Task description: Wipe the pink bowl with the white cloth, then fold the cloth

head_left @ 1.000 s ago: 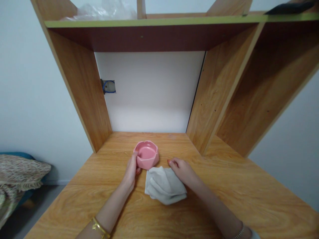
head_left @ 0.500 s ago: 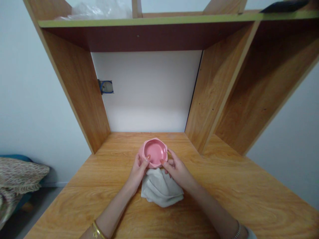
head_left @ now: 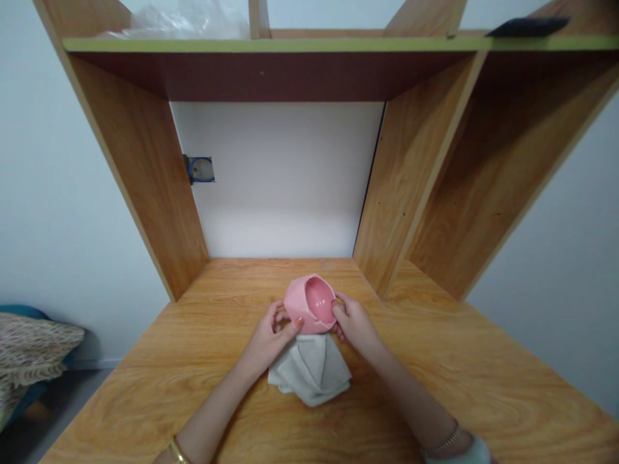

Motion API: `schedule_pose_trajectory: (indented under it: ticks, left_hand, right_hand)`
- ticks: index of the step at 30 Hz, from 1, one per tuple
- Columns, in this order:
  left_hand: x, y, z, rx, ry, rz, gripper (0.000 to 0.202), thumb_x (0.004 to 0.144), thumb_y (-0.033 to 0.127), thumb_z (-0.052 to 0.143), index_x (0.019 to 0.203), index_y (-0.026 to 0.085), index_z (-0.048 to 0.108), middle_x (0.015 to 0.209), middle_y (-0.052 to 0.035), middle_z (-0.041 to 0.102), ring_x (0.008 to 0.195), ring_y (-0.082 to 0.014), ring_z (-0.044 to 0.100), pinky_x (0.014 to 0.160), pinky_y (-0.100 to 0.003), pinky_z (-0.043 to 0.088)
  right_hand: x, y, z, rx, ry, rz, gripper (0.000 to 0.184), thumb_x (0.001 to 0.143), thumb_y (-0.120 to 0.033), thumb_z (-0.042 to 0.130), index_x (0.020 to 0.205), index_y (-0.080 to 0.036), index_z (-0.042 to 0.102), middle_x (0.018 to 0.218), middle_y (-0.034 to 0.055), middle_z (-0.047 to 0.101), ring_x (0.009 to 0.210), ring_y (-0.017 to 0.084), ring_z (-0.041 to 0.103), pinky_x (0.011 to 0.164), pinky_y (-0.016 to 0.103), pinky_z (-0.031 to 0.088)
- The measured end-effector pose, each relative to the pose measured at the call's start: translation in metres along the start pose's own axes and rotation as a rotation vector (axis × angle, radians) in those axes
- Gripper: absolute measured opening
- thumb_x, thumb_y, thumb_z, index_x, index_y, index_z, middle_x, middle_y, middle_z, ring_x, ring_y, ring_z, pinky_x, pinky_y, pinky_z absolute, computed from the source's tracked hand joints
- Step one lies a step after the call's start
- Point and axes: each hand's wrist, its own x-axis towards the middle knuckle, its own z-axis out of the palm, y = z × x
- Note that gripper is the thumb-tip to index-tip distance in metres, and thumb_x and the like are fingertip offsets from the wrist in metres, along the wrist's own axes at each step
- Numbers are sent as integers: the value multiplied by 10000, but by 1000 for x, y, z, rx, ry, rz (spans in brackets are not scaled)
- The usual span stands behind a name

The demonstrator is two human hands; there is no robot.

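Note:
A small pink ceramic dish is held up above the wooden desk, tipped so its hollow faces right. My left hand grips its left and under side with curled fingers. My right hand holds its right rim, fingers closed on it. Directly below the dish lies a folded grey-white cloth, partly under both hands.
The desk stands inside a wooden shelf unit with upright panels left and right and a shelf overhead bearing clear plastic. A wall socket is at the back left. A patterned blanket lies off the desk's left edge.
The pink dish stood on the desk with only my left hand on it; both hands have taken it, lifted it rightward over the cloth and tipped it on its side.

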Motion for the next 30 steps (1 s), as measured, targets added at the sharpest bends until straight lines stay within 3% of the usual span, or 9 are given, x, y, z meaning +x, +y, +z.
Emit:
schedule_pose_trajectory:
  ticks: [6, 10, 13, 20, 30]
  left_hand:
    - [0, -1, -8, 279, 44, 17, 323, 745, 422, 539, 932, 163, 587, 975, -75, 627, 903, -205, 559, 757, -283, 415]
    - [-2, 0, -7, 377, -5, 59, 259, 774, 393, 506, 868, 179, 619, 915, -45, 646, 883, -192, 563, 798, -278, 395]
    - [-3, 4, -8, 442, -42, 77, 245, 778, 385, 502, 848, 186, 625, 892, -44, 646, 867, -192, 563, 789, -272, 393]
    - [-4, 17, -17, 566, -157, 102, 233, 763, 380, 515, 840, 191, 628, 866, -50, 622, 855, -193, 545, 758, -258, 391]
    - [-6, 19, -21, 586, -274, 116, 226, 754, 375, 523, 825, 184, 620, 804, -33, 591, 755, -168, 520, 665, -223, 384]
  right_hand:
    - [14, 17, -39, -292, 230, 56, 342, 766, -229, 311, 988, -97, 535, 392, -45, 470, 369, 138, 489, 409, 220, 365]
    - [19, 27, -63, -432, 396, 73, 419, 746, -184, 375, 1146, -93, 460, 652, 60, 625, 598, 188, 582, 576, 269, 401]
    - [20, 35, -73, -536, 470, 78, 429, 747, -168, 390, 1166, -106, 461, 826, 117, 643, 745, 225, 587, 651, 295, 394]
    - [21, 45, -77, -635, 483, 63, 398, 761, -189, 385, 1134, -145, 516, 865, 96, 653, 786, 222, 594, 674, 288, 407]
    - [20, 38, -76, -685, 451, 104, 393, 800, -207, 321, 1107, -152, 561, 832, 106, 667, 767, 222, 609, 650, 285, 417]
